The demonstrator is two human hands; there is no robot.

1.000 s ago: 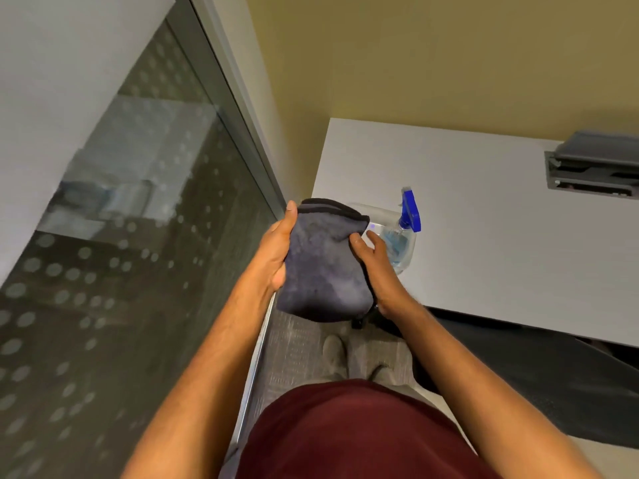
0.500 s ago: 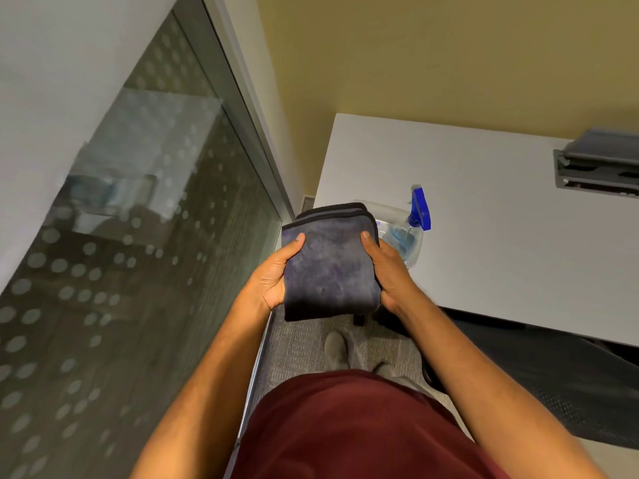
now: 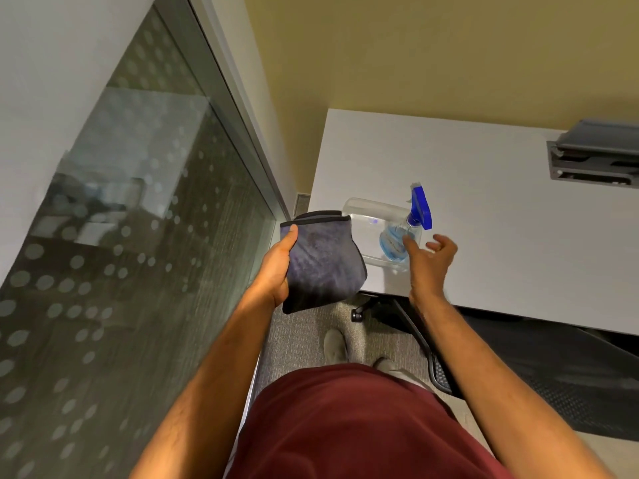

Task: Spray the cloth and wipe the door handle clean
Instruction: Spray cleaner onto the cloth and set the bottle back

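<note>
Right hand (image 3: 428, 262) now off cloth (image 3: 323, 262), seemingly nearing spray bottle (image 3: 403, 235).

Wall: a plain mustard-yellow wall (image 3: 432, 50) fills the top of the view, evenly lit.
Glass panel: a tall glazed partition (image 3: 114, 271) runs down the left side, patterned with rows of frosted dots and carrying pale reflections.
Frame: a grey metal frame (image 3: 238, 108) edges the glass where it meets the wall.
Table: a white table (image 3: 501, 236) stands against the yellow wall, its near edge in shadow.
Grey unit: a grey box-like fitting (image 3: 594, 153) sits at the far right of the table.
Floor: grey ribbed carpet (image 3: 301, 344) lies below.
Chair: a black chair (image 3: 539, 368) with a castor (image 3: 357, 315) is tucked partly under the table.
</note>
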